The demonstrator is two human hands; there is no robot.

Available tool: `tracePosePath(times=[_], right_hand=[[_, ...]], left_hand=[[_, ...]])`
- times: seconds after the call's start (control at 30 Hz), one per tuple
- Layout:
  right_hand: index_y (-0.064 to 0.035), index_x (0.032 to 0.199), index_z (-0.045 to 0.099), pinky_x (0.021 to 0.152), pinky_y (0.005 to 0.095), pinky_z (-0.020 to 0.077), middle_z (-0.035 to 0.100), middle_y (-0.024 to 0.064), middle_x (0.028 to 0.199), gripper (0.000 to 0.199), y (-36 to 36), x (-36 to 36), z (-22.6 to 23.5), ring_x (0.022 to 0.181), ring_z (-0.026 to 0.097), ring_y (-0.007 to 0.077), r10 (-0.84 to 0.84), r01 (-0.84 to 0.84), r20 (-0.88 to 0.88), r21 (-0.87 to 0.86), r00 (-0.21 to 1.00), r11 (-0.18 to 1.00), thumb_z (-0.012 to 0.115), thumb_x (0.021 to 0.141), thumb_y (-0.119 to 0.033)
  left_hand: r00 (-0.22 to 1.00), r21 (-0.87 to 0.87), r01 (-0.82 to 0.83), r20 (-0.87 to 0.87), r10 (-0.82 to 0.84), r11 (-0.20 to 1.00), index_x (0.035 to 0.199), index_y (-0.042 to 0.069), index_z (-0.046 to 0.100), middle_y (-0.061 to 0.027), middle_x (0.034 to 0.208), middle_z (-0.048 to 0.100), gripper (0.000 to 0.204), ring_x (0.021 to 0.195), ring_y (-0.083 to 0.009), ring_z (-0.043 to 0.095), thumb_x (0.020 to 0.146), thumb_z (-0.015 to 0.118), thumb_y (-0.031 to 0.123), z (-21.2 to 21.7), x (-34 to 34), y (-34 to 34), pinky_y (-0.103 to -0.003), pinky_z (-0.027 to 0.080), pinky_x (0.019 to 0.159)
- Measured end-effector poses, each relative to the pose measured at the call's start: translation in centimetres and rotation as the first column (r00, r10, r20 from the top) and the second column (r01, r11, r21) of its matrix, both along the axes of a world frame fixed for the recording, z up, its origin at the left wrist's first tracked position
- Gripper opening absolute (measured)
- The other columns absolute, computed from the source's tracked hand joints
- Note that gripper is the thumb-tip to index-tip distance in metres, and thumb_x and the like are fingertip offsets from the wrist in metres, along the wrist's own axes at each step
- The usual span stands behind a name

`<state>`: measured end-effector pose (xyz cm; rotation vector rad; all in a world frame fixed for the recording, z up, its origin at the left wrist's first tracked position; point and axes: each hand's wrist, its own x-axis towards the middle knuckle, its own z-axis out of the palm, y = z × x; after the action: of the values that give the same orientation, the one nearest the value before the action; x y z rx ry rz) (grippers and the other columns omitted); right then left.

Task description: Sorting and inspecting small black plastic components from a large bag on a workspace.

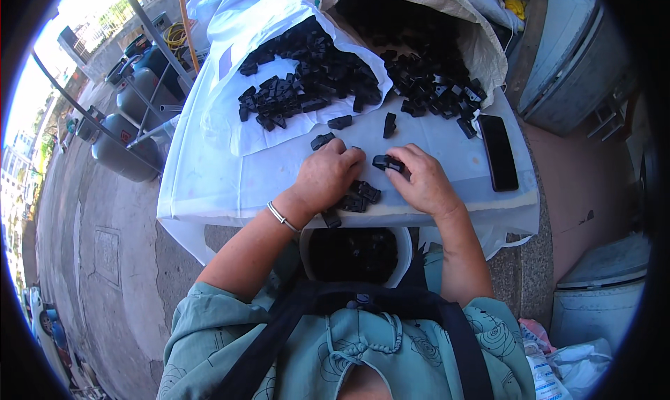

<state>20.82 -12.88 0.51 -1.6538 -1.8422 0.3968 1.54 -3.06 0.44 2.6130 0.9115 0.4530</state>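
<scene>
My right hand (pixel 423 179) pinches a small black plastic part (pixel 386 163) between thumb and fingers, just above the white-covered table (pixel 230 183). Beside it, my left hand (pixel 326 171) is curled with its knuckles up; the fingers hide whatever is in them. A black part (pixel 322 141) shows at the far side of this hand, touching or nearly touching it. Several more parts (pixel 359 196) lie in a small group under and to the right of my left wrist. Two loose parts, one lying flat (pixel 340 122) and one standing (pixel 389 125), are just beyond my hands.
A white sack (pixel 216 114) and a beige sack (pixel 494 51) spill heaps of black parts at the back. A black phone (pixel 497 153) lies at the right. Below the front edge stands a white bucket (pixel 405 257) holding black parts. Grey gas cylinders (pixel 125 149) stand left.
</scene>
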Motion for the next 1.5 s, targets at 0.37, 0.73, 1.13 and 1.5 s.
tracePosePath(times=[0.37,0.73,1.13,1.5], right_hand=[[-0.0062,0.104,0.069,0.083,0.0389,0.0494,0.064,0.0104,0.103,0.024,2.5,-2.4,-2.0,0.092,0.062,0.0285,0.091,-0.098,0.037,0.392,0.995,0.915,0.063,0.081,-0.002],[-0.0097,0.106,0.072,0.089,0.0387,0.0455,0.066,0.0104,0.106,0.025,1.6,-2.2,-1.2,0.096,0.061,0.0271,0.054,-0.076,0.129,0.17,0.99,0.982,0.064,0.082,-0.005],[-0.0099,0.122,0.06,0.093,0.0403,0.0439,0.055,0.0118,0.123,0.037,5.7,1.5,-1.6,0.11,0.055,0.0302,-0.251,0.2,0.352,0.175,0.902,0.964,0.062,0.085,-0.008],[-0.0042,0.106,0.067,0.083,0.0411,0.0504,0.063,0.0146,0.105,0.024,3.8,0.7,-1.1,0.095,0.062,0.0318,-0.293,0.29,0.111,0.046,0.95,0.956,0.064,0.086,-0.017]], left_hand=[[0.95,-0.214,0.124,0.307,-0.054,0.969,0.139,0.012,0.036,-0.0137,0.093,0.067,0.074,0.075,-0.0252,0.067,0.075,0.074,0.005,-1.4,-1.1,1.4,-0.034,0.055,0.069],[0.94,-0.041,0.008,0.342,0.006,0.999,0.118,0.007,0.057,-0.0153,0.098,0.064,0.045,0.077,-0.0296,0.066,0.076,0.072,0.011,0.2,-2.8,2.3,-0.039,0.053,0.067],[0.922,0.104,0.109,0.36,-0.14,0.989,0.087,0.006,0.061,-0.0128,0.098,0.061,0.012,0.086,-0.0349,0.063,0.077,0.067,0.004,-1.6,-0.9,2.9,-0.038,0.053,0.075],[0.954,-0.118,0.151,0.276,-0.114,0.981,0.108,0.009,0.063,-0.0078,0.086,0.062,0.034,0.072,-0.0178,0.06,0.076,0.074,0.007,-1.5,-0.9,2.7,-0.03,0.051,0.066]])
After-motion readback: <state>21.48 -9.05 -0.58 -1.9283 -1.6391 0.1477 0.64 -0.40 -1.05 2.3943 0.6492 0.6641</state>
